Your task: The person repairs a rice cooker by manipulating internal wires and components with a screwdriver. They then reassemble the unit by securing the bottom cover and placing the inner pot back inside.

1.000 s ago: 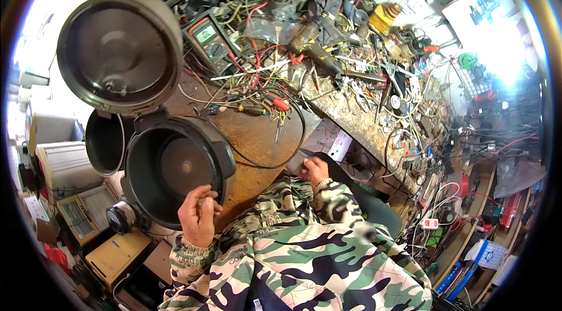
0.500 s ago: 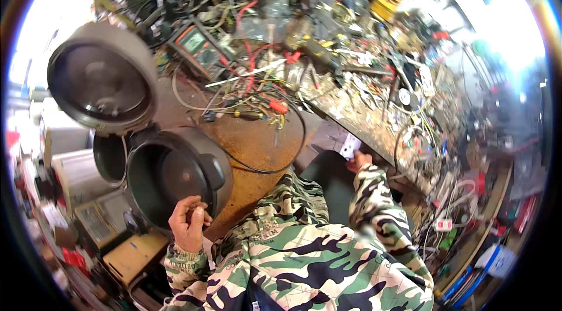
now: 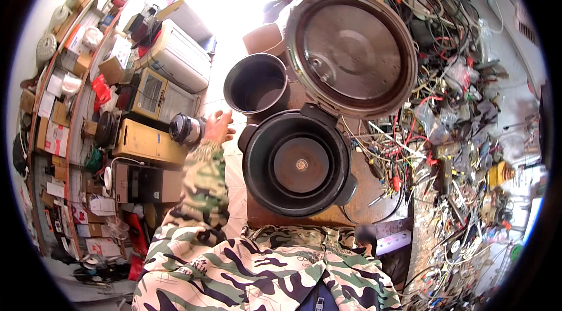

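My left hand [image 3: 219, 127] reaches out to the left of the cooker, fingers apart and nothing visible in them. Just beyond it is a small round dark-and-white appliance [image 3: 186, 128]; I cannot tell whether they touch. In front of me on the bench sits a black electric cooker body [image 3: 252, 179], with a brown heating plate [image 3: 301, 164] inside. Its large round lid [image 3: 354, 53] is swung up behind it. A dark inner pot [image 3: 256, 85] stands beside the cooker, behind my left hand. My right hand is out of sight.
Tangled wires, tools and scraps [image 3: 456, 205] cover the bench on the right. A black cable [image 3: 363, 221] curves beside the cooker. Shelves with boxes [image 3: 58, 135] line the left, with a yellow cabinet [image 3: 137, 138] nearer. A pale strip [image 3: 393, 243] lies at the bench's front.
The view has turned left, bringing the shelves in. My left hand has gone from beside the cooker's rim out to the left. My right hand has left the picture.
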A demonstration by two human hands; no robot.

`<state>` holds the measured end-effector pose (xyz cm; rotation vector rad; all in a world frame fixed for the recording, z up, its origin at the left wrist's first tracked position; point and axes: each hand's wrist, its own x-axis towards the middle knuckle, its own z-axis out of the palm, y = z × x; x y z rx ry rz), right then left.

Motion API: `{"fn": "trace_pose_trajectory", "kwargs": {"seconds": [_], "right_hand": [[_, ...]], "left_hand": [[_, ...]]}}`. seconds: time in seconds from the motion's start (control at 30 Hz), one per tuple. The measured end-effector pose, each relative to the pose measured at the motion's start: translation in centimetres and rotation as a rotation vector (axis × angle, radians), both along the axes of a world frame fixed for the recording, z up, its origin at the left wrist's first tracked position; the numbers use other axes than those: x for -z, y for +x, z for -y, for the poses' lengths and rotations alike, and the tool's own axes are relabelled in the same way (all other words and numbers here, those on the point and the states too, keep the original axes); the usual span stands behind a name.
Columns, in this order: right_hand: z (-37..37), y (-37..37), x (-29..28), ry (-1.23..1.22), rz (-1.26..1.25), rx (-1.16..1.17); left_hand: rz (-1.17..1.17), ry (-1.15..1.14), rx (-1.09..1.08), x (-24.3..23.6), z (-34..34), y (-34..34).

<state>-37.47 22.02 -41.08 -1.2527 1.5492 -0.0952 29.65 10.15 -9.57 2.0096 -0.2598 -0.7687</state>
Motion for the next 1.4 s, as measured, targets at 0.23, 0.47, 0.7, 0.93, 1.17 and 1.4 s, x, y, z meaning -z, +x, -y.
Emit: {"fn": "trace_pose_trajectory", "kwargs": {"seconds": [0.23, 0.47, 0.7, 0.93, 1.17, 1.4], "right_hand": [[4.5, -3.4, -2.9, 0.182, 0.15, 0.505], [2.6, -2.2, -2.0, 0.08, 0.29, 0.553], [0.3, 0.0, -1.8, 0.027, -0.074, 0.098], [0.3, 0.7, -1.5, 0.057, -0.09, 0.096], [0.8, 0.5, -0.2, 0.074, -0.089, 0.09], [1.6, 0.8, 3.2, 0.058, -0.045, 0.048]], "left_hand": [[-0.309, 0.111, 0.009, 7.0, 5.5, 5.4], [-0.372, 0.068, -0.053, 11.1, 6.1, 7.5], [-0.361, 0.052, -0.126, 11.0, 7.4, 7.2], [-0.327, -0.031, -0.134, 12.2, 6.1, 8.3], [-0.371, -0.187, -0.141, 6.2, 3.3, 9.0], [-0.365, -0.271, -0.004, -5.9, -4.1, 10.2]]}}
